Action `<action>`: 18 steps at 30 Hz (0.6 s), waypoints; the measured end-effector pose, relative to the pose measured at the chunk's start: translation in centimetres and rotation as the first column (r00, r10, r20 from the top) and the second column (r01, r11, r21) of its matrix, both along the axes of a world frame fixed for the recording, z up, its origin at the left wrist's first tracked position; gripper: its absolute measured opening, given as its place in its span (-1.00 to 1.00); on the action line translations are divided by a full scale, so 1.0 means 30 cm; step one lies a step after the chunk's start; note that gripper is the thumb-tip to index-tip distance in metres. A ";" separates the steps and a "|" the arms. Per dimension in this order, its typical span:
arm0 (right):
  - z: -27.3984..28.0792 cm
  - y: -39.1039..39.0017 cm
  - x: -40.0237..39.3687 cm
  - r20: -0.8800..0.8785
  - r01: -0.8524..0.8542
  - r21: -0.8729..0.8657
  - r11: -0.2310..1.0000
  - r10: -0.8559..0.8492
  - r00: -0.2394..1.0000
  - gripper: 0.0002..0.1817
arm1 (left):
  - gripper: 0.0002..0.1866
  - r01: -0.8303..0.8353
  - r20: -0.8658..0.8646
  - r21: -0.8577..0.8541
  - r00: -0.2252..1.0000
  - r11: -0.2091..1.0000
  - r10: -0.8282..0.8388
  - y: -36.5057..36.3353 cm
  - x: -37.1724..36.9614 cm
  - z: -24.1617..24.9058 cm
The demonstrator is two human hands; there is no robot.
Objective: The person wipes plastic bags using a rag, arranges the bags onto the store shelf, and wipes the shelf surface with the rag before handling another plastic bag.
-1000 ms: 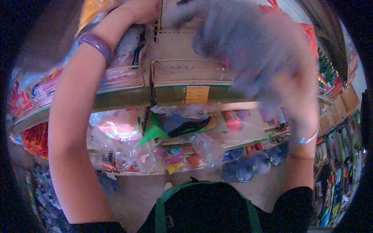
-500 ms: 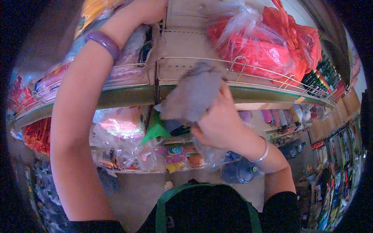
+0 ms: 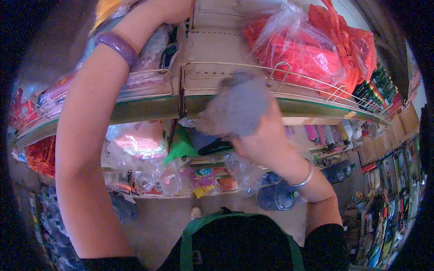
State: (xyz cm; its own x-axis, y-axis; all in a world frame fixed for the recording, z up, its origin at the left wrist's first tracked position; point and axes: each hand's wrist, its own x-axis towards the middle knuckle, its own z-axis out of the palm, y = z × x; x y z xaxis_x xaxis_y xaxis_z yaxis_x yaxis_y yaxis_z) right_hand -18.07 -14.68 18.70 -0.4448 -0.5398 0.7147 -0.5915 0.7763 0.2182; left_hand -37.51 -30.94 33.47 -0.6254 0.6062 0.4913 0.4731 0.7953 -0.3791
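Note:
My right hand grips a grey cloth, blurred by motion, in front of the wire rail of the upper shelf. My left hand is raised at the top edge of the view, by the shelf's back panel; its fingers are cut off and hidden. A purple bangle is on the left forearm and a silver bracelet on the right wrist. Right of the cloth, red plastic bags lie on the shelf behind the rail.
Clear plastic packages and a green item are on the lower shelf. A large blue water bottle stands on the floor. Cardboard boxes and packed racks are at the right.
My right hand and the grey cloth have moved slightly to the right. My left hand has hardly moved.

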 end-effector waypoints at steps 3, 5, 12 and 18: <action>-0.073 -0.108 -0.015 0.064 0.041 0.164 0.986 -0.052 0.997 -0.71 | -0.85 0.181 0.131 0.061 0.973 0.982 -0.188 -0.019 -0.075 -0.005; -0.068 -0.110 -0.033 0.010 -0.096 0.138 0.986 0.096 0.995 -0.70 | -0.86 0.211 0.125 0.123 0.966 0.970 -0.226 -0.048 -0.094 -0.021; -0.058 0.256 0.099 0.282 0.163 -0.223 0.961 -0.097 0.954 -0.67 | -0.86 0.171 0.171 0.145 0.966 0.975 -0.195 -0.032 -0.052 -0.009; -0.386 0.915 0.181 0.099 0.204 -0.868 0.452 -0.246 0.964 -0.55 | -0.77 0.287 0.052 0.241 0.950 0.927 -0.308 -0.057 -0.085 -0.015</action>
